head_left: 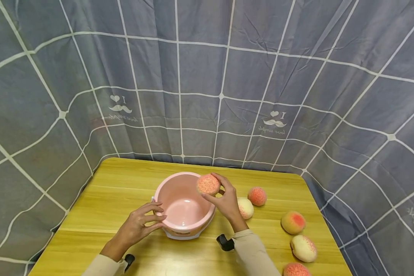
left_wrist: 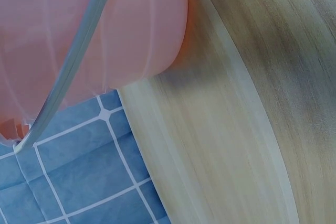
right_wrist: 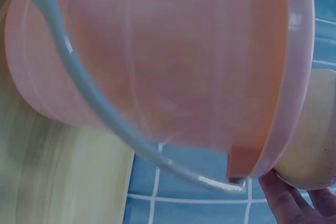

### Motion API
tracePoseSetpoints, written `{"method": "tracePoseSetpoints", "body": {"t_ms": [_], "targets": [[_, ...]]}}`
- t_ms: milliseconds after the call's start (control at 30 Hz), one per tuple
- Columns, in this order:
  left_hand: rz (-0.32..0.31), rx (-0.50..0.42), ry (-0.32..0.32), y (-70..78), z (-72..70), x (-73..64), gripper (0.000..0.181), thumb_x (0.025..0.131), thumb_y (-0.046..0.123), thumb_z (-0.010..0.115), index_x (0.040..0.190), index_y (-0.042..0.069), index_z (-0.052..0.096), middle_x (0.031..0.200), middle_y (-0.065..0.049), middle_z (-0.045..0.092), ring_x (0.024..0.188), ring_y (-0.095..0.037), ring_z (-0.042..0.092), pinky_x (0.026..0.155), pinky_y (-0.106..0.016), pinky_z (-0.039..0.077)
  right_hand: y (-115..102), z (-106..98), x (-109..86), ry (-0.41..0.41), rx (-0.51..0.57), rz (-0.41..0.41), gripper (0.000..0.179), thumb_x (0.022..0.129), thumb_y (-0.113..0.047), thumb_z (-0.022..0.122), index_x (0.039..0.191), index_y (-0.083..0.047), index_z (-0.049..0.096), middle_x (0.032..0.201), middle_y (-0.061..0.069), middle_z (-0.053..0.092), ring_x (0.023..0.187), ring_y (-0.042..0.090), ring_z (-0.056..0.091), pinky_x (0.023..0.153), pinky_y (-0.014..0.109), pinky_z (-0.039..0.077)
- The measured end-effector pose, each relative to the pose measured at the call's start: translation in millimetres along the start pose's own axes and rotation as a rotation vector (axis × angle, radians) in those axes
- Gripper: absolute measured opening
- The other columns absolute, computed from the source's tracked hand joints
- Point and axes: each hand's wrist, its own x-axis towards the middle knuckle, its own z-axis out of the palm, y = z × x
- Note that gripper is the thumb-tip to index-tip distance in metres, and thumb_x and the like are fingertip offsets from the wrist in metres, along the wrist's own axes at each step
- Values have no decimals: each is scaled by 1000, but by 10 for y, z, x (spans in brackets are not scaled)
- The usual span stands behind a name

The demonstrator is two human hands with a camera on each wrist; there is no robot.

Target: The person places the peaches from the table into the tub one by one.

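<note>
A pink plastic bucket point(head_left: 184, 229) stands upright on the table, and the inside that shows holds nothing. My left hand point(head_left: 136, 226) holds its left rim, with fingertips over the edge and the thumb lower down. In my right hand point(head_left: 227, 199) a pink-speckled peach point(head_left: 208, 184) is gripped between thumb and fingers, above the bucket's right rim. The right wrist view shows the pale side of that peach point(right_wrist: 312, 135) beside the rim, with fingertips point(right_wrist: 281, 198) under it. The left hand is out of sight in the left wrist view.
Right of the bucket lie a cream peach point(head_left: 245, 208) and a red peach point(head_left: 257, 196). Farther right are a yellow-red peach point(head_left: 293, 222), another cream peach point(head_left: 303, 248) and a pink one point(head_left: 296, 270). The bucket's pale handle point(right_wrist: 100, 103) hangs down. A grey checked curtain point(head_left: 200, 76) surrounds the table.
</note>
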Motion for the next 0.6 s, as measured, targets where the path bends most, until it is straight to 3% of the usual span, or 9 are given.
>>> {"method": "tracePoseSetpoints", "body": {"t_ms": [300, 600], "targets": [[-7, -4, -4, 8, -9, 3, 34, 94, 37, 58, 88, 10, 78, 99, -7, 66, 96, -36, 63, 106, -21, 44, -28, 126, 53, -48, 38, -22, 64, 73, 3, 82, 131, 4, 54, 128, 23, 55, 116, 36, 56, 90, 41, 59], [-11, 2, -7, 15, -16, 13, 35, 94, 38, 57, 88, 10, 78, 99, -7, 66, 97, -36, 63, 105, -21, 45, -5, 230, 68, -82, 84, 4, 64, 74, 4, 80, 132, 6, 52, 131, 24, 53, 119, 37, 54, 100, 42, 52]]}}
